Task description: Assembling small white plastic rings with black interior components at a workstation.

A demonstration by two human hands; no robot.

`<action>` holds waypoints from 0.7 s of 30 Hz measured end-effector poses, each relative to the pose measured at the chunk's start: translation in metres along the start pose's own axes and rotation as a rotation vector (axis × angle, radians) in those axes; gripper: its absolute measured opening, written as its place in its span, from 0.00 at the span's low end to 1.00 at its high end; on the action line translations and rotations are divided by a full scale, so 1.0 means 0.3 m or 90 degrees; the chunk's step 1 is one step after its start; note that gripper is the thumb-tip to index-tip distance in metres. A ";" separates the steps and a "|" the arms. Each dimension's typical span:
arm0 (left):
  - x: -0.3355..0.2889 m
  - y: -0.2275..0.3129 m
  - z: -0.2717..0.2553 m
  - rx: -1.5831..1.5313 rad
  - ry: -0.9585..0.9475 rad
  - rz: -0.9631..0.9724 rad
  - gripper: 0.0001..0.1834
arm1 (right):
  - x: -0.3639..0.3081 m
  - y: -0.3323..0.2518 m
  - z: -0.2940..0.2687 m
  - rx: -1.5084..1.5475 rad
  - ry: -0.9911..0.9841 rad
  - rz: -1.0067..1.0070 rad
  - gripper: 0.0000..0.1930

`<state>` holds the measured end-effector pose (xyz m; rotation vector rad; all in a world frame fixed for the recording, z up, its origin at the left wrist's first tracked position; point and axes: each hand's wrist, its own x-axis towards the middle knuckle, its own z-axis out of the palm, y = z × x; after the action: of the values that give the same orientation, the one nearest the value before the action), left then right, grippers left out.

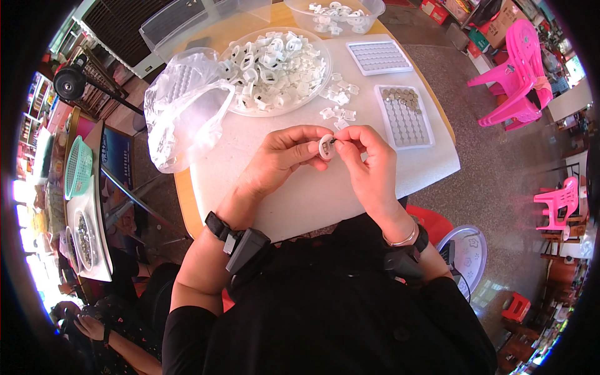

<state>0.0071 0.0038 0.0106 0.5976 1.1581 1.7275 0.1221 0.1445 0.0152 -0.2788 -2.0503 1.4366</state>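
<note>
My left hand [284, 155] pinches a small round white plastic part [325, 147] between thumb and fingers, above the near part of the white-covered table. A dark detail shows on its face. The thumb and forefinger of my right hand [369, 156] close together at the part's right edge, on a tiny dark piece too small to name. Just beyond my hands lie a few loose clear plastic pieces [338, 115]. Behind them is a large clear round tray [275, 114] heaped with white and translucent plastic parts. Right of my hands stands a white compartment tray [409, 128] partly filled with small round metallic pieces.
A second white compartment tray [379, 57] and a clear bowl of white parts [369, 25] stand at the far side. A crumpled clear plastic bag [184, 119] lies at left. Pink chairs [522, 75] stand at right. Another person's hand [90, 326] shows at lower left.
</note>
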 end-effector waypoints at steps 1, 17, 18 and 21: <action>-0.001 -0.001 -0.001 0.000 0.000 0.000 0.17 | -0.001 -0.001 0.002 0.000 0.000 0.000 0.03; 0.009 -0.031 -0.008 0.124 0.039 0.041 0.15 | -0.014 0.016 0.019 -0.272 0.039 -0.191 0.07; 0.010 -0.033 -0.008 0.154 0.045 0.038 0.15 | -0.015 0.014 0.023 -0.290 0.044 -0.197 0.07; 0.009 -0.033 0.001 0.185 0.059 0.027 0.14 | -0.019 0.011 0.032 -0.315 0.033 -0.194 0.06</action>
<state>0.0104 0.0074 0.0015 0.7279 1.4867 1.6482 0.1205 0.1356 0.0079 -0.1870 -2.2657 0.7238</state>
